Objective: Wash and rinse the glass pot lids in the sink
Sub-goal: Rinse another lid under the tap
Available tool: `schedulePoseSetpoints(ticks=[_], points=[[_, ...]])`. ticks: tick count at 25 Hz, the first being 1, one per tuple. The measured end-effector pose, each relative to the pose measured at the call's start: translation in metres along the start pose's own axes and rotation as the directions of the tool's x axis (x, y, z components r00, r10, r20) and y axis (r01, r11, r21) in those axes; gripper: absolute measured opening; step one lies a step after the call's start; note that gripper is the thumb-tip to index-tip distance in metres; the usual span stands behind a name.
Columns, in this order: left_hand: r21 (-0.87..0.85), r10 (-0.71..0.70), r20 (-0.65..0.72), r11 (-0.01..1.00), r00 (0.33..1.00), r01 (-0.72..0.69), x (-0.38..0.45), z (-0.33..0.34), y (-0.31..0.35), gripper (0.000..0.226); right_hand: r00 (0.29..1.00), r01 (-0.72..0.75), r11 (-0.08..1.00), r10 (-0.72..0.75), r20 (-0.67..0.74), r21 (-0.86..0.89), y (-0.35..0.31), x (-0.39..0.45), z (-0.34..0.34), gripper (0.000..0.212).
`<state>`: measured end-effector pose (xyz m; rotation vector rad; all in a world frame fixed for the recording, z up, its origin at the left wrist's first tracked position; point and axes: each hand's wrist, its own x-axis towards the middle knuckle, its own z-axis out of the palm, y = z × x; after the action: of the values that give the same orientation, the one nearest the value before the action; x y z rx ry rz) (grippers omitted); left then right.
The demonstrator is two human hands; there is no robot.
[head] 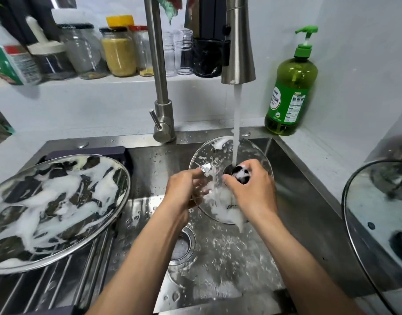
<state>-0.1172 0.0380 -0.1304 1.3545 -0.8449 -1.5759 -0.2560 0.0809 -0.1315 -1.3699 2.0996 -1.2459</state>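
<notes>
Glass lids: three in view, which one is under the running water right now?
The small lid held over the sink, right hand gripping its black knob. The large soapy lid lies on the left rack; the third lid sits at right.

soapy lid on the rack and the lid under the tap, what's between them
In the head view, between the soapy lid and the held lid lie only wet sink wall and the left hand.

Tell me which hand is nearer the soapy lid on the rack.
Left. The left hand is closer to the soapy lid; the right hand grips the knob of the small lid, farther away.
</notes>
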Motion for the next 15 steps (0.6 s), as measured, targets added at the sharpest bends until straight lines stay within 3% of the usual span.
schedulePoseSetpoints(ticks=[3,9,15], points=[[0.042,-0.004,-0.004,0.999,1.0,0.004,0.0,0.002,-0.002,0.01,0.999,0.034,0.999,-0.034,-0.002,-0.011,0.003,0.0,0.001,0.029],[-0.296,-0.009,0.117,0.954,0.993,0.044,-0.002,0.003,0.002,0.014,0.999,0.011,0.993,-0.015,0.04,0.117,0.007,0.005,0.0,0.024],[-0.406,-0.073,0.118,0.907,0.99,0.115,-0.002,-0.003,0.003,0.021,0.984,-0.038,0.994,0.02,0.177,0.099,-0.005,0.028,0.005,0.023]])
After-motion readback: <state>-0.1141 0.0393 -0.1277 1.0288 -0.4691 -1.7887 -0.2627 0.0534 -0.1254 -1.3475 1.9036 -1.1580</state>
